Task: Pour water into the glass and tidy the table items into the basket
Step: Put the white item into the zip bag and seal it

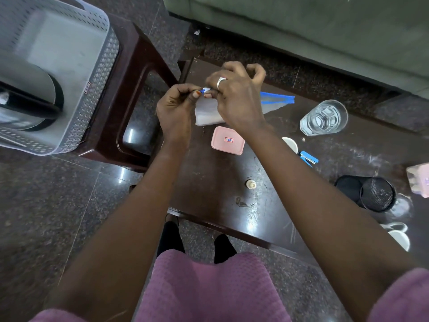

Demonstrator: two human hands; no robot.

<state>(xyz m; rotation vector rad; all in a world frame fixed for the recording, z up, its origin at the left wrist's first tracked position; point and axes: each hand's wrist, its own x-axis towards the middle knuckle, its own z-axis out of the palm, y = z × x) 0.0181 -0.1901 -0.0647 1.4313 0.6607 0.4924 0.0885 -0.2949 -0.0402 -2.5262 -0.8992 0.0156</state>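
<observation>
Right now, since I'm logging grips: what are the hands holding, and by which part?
Both hold the clear zip bag: the left hand and right hand pinch one end of its blue zip strip with their fingers.

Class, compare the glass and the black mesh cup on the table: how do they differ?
The glass is clear; the mesh cup is black. The glass stands upright; the mesh cup lies on its side. Both are round containers on the table.
</observation>
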